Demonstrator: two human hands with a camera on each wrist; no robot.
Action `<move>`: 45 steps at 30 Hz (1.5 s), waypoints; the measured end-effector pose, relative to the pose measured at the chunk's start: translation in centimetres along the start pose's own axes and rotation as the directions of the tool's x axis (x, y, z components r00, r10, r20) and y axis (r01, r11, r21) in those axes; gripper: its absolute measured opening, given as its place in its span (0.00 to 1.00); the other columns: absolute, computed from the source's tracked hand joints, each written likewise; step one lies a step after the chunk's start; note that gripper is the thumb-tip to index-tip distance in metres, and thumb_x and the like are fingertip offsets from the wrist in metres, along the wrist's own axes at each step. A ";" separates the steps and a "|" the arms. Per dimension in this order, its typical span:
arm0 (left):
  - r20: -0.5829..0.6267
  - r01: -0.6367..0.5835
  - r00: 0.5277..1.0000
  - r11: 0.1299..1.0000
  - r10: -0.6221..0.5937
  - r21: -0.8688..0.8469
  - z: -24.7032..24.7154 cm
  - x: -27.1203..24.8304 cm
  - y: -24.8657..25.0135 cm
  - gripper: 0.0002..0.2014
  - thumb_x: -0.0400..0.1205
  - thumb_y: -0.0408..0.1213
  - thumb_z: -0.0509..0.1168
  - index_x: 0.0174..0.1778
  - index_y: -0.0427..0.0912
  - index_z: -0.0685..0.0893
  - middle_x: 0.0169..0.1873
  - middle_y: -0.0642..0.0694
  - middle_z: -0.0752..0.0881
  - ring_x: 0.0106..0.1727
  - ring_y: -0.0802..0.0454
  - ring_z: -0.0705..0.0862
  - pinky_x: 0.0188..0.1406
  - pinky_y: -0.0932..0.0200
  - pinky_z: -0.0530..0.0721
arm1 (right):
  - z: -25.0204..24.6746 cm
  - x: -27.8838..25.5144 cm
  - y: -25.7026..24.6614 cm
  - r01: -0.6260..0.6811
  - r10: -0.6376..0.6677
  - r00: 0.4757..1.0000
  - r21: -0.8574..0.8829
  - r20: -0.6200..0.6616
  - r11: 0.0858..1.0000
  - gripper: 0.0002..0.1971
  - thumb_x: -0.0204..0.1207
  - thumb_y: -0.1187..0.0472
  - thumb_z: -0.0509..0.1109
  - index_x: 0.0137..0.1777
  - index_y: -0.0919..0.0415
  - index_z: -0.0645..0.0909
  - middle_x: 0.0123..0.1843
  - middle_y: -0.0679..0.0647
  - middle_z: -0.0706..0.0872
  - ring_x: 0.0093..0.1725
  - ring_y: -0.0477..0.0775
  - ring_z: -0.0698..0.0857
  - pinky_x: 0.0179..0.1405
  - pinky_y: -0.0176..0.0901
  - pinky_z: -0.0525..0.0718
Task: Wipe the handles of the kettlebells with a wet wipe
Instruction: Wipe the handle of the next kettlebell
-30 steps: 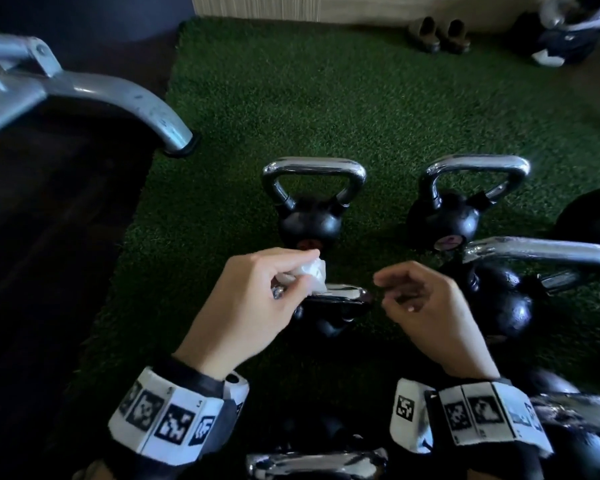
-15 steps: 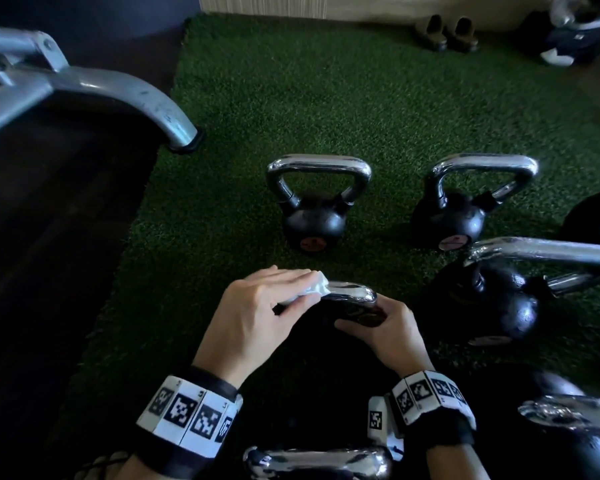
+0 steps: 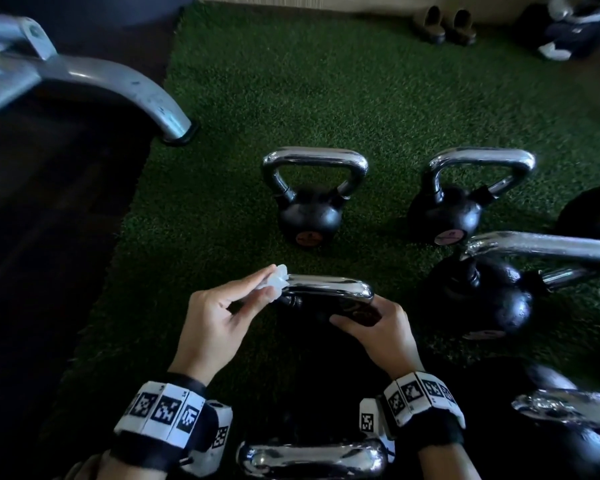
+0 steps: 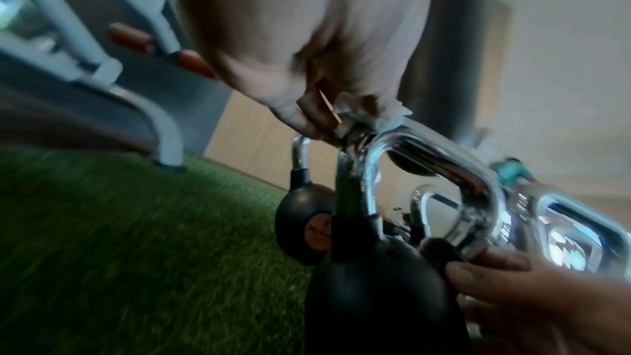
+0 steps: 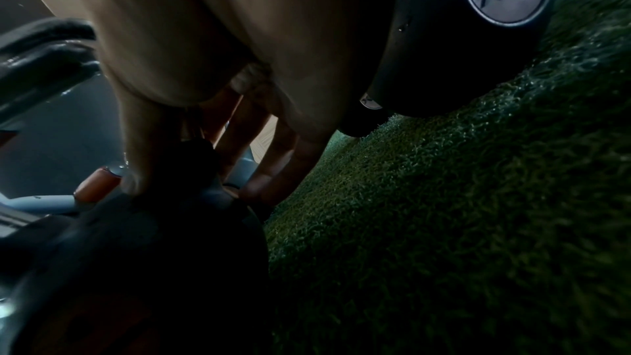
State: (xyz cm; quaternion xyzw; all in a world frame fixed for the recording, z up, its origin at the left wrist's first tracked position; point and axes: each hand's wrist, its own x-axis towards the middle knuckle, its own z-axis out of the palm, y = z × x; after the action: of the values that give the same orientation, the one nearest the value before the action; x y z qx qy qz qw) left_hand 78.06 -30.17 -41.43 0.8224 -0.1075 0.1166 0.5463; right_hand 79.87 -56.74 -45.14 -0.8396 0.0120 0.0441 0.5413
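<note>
A black kettlebell (image 4: 375,293) with a chrome handle (image 3: 329,284) stands on the turf in front of me. My left hand (image 3: 262,289) pinches a crumpled white wet wipe (image 3: 280,277) against the left corner of that handle. The left wrist view shows the wipe (image 4: 372,115) sitting on top of the handle's bend (image 4: 444,161). My right hand (image 3: 371,323) grips the kettlebell's dark body just below the handle's right end. In the right wrist view its fingers (image 5: 266,150) reach down around the body (image 5: 153,253), which hides most of the ball.
Several more kettlebells stand around: two behind (image 3: 312,216) (image 3: 447,216), a bigger one at the right (image 3: 492,299), one close at my wrists (image 3: 312,457). A grey machine leg (image 3: 125,88) ends at the turf's (image 3: 326,81) left edge. Shoes (image 3: 444,26) lie far back.
My right hand dropped from hovering in the air and took hold of the kettlebell's body. My left hand kept the wipe at the handle's left end and turned at the wrist.
</note>
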 end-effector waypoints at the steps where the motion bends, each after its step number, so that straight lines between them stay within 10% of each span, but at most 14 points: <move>1: 0.000 0.081 0.997 0.992 -0.081 -0.095 0.0 -0.2 -0.4 0.17 0.83 0.35 0.72 0.69 0.40 0.87 0.65 0.52 0.90 0.68 0.56 0.88 0.69 0.58 0.86 | 0.0 0.1 0.0 0.005 -0.005 1.000 0.003 -0.003 1.000 0.16 0.65 0.57 0.89 0.42 0.36 0.88 0.42 0.28 0.92 0.44 0.33 0.90 0.44 0.24 0.83; 13: -0.012 0.310 0.940 0.866 -0.342 -0.392 2.6 -1.7 -3.4 0.19 0.79 0.32 0.74 0.67 0.34 0.88 0.60 0.46 0.93 0.67 0.51 0.90 0.65 0.63 0.86 | -0.4 0.3 0.3 -0.040 0.040 0.999 0.017 -0.004 0.999 0.13 0.63 0.55 0.90 0.42 0.39 0.90 0.40 0.35 0.93 0.41 0.36 0.92 0.43 0.30 0.87; 17: -0.079 0.313 0.935 0.907 -0.347 -0.282 4.3 -1.5 -4.2 0.18 0.77 0.38 0.77 0.62 0.35 0.91 0.56 0.47 0.94 0.62 0.53 0.92 0.66 0.56 0.88 | -0.4 -0.1 0.4 -0.081 0.082 0.996 0.023 -0.044 0.996 0.13 0.61 0.53 0.90 0.44 0.45 0.93 0.41 0.39 0.94 0.42 0.37 0.92 0.48 0.36 0.89; 23: -0.142 0.307 0.940 0.951 -0.309 -0.036 5.6 2.6 -3.7 0.19 0.81 0.47 0.75 0.65 0.43 0.91 0.59 0.59 0.90 0.61 0.75 0.86 0.66 0.75 0.81 | -0.4 -1.4 1.0 0.056 -0.053 0.997 -0.053 0.053 0.997 0.18 0.64 0.60 0.89 0.56 0.51 0.94 0.51 0.40 0.92 0.54 0.35 0.89 0.57 0.25 0.81; 28: 0.086 0.235 0.964 0.957 -0.252 0.172 5.5 6.3 -2.9 0.12 0.85 0.39 0.72 0.64 0.47 0.92 0.55 0.59 0.93 0.49 0.80 0.86 0.50 0.79 0.79 | 0.5 -0.4 0.4 0.167 -0.148 0.977 -0.122 0.154 0.978 0.15 0.73 0.69 0.79 0.51 0.46 0.95 0.51 0.40 0.92 0.54 0.36 0.89 0.59 0.25 0.81; 32: 0.273 0.254 0.904 0.927 -0.329 0.277 4.7 7.1 -1.8 0.14 0.89 0.48 0.65 0.68 0.54 0.90 0.53 0.63 0.93 0.51 0.74 0.87 0.53 0.74 0.81 | 0.8 2.2 0.1 0.018 -0.009 0.995 -0.090 0.097 0.996 0.24 0.68 0.44 0.83 0.65 0.39 0.87 0.63 0.38 0.85 0.62 0.38 0.85 0.63 0.37 0.85; 35: 0.265 0.214 0.913 0.917 -0.311 0.338 4.8 7.3 -1.1 0.11 0.89 0.45 0.65 0.58 0.53 0.93 0.34 0.61 0.91 0.35 0.72 0.86 0.36 0.73 0.80 | 1.8 3.4 0.0 -0.034 0.059 0.975 -0.118 0.216 0.992 0.36 0.67 0.38 0.81 0.77 0.41 0.79 0.73 0.41 0.84 0.71 0.41 0.82 0.75 0.43 0.79; 41: 0.174 0.252 0.954 0.967 -0.243 -0.034 5.0 7.7 -0.6 0.17 0.84 0.50 0.69 0.68 0.54 0.89 0.62 0.57 0.92 0.67 0.58 0.88 0.71 0.48 0.85 | 2.5 4.4 1.7 -0.057 0.078 0.969 -0.096 0.235 0.994 0.43 0.57 0.26 0.77 0.75 0.36 0.80 0.61 0.40 0.92 0.64 0.39 0.88 0.72 0.52 0.84; 45: 0.262 0.378 0.902 0.921 -0.343 -0.097 5.1 7.8 -1.3 0.24 0.76 0.60 0.68 0.67 0.59 0.90 0.64 0.55 0.91 0.71 0.56 0.86 0.76 0.39 0.81 | 2.7 4.4 2.2 -0.065 0.073 0.968 -0.043 0.240 0.997 0.43 0.57 0.23 0.77 0.75 0.35 0.80 0.63 0.38 0.91 0.65 0.38 0.88 0.72 0.53 0.84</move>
State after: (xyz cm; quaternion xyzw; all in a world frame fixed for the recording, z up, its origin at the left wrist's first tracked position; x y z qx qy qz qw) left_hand 86.25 -34.73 -42.10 0.7939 -0.0267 -0.0951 0.6000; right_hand 83.93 -55.09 -48.61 -0.8363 -0.0255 0.1650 0.5222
